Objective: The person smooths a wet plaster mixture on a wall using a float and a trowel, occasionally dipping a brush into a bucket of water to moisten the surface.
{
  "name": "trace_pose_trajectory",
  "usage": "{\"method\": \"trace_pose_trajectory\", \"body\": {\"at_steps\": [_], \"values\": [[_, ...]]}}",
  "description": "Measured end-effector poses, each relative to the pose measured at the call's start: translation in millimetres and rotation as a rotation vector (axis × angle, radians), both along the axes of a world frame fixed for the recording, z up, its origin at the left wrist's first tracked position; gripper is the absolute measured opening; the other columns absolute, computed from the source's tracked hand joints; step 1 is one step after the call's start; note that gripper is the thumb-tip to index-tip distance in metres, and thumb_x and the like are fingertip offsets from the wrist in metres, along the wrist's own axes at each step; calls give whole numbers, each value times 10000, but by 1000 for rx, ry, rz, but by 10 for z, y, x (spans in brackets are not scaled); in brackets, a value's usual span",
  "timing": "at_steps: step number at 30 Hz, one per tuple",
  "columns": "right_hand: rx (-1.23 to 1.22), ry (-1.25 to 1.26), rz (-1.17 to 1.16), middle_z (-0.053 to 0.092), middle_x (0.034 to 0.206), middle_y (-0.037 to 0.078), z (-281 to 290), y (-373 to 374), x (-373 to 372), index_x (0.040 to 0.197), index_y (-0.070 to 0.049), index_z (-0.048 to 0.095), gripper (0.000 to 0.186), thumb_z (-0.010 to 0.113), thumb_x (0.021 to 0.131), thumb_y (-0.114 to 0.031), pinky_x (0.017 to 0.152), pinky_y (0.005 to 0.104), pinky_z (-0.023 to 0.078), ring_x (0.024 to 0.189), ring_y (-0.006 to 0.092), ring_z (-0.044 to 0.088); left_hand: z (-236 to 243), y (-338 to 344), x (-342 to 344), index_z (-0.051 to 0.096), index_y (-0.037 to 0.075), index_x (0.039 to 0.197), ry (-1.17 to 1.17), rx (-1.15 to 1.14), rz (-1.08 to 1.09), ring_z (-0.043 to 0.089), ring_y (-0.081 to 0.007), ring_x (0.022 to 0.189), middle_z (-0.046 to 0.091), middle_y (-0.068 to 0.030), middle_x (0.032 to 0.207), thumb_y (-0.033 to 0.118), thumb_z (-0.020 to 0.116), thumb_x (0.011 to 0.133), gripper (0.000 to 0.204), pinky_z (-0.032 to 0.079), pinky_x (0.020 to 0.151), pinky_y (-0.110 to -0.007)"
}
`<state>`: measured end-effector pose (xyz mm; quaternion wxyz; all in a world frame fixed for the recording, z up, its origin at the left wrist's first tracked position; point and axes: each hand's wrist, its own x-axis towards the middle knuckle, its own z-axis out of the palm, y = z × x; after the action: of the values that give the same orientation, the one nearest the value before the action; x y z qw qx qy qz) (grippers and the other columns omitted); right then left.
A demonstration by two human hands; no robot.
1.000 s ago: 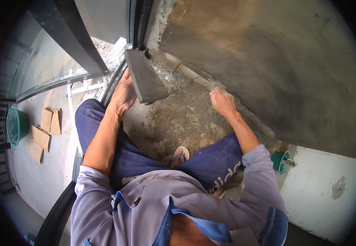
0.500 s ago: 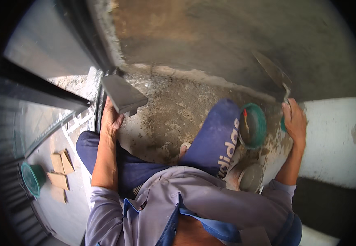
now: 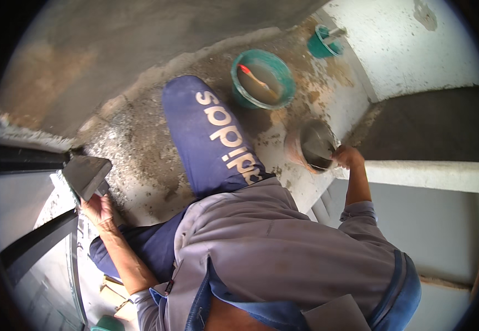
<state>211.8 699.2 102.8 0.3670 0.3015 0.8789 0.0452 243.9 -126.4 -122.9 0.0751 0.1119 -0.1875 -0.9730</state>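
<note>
Glare whitens the left while the fisheye rim blackens.

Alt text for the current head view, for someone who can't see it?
Seen from above, a person's right hand is closed at the rim of a pinkish-brown bucket of grey mortar, while the left hand holds a flat grey plastering float near a dark frame. Ahead, a green bucket contains a slim red-and-yellow tool.
</note>
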Motion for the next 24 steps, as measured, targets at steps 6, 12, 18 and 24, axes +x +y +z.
{"method": "trace_pose_trajectory", "body": {"at_steps": [6, 12, 18, 24], "values": [[-16, 239, 306, 699, 852, 275, -1122, 571, 320, 847, 52, 720, 473, 724, 818, -420, 721, 468, 528, 843, 378, 716, 857, 676, -113, 594, -5, 1222, -193, -17, 184, 690, -257, 992, 664, -136, 1174, 131, 621, 952, 304, 643, 735, -345], [-197, 466, 393, 709, 1101, 215, -642, -360, -225, 1153, -9, 694, 489, 623, 938, -442, 864, 471, 545, 1009, 374, 688, 2225, 2097, -721, 581, 7, 1212, 137, 55, -136, 686, -238, 1028, 666, -136, 1155, 19, 685, 884, 344, 603, 910, -354], [-2144, 98, -440, 685, 1053, 195, 481, -2583, -743, 1380, 21, 469, 670, 504, 983, -518, 656, 410, 581, 804, 295, 677, 2735, 3366, -1536, 524, 41, 1315, 498, -51, -617, 608, -202, 1170, 642, -77, 1250, 150, 676, 954, 407, 461, 1058, -362], [-2747, -121, -810, 607, 1156, 157, 520, -2806, -838, 1436, -40, 416, 614, 514, 995, -457, 574, 310, 514, 904, 241, 604, 2560, 3584, -1752, 463, 80, 1407, 437, -260, -813, 510, -209, 1300, 554, -70, 1376, 224, 657, 973, 497, 392, 1137, -378]]}}
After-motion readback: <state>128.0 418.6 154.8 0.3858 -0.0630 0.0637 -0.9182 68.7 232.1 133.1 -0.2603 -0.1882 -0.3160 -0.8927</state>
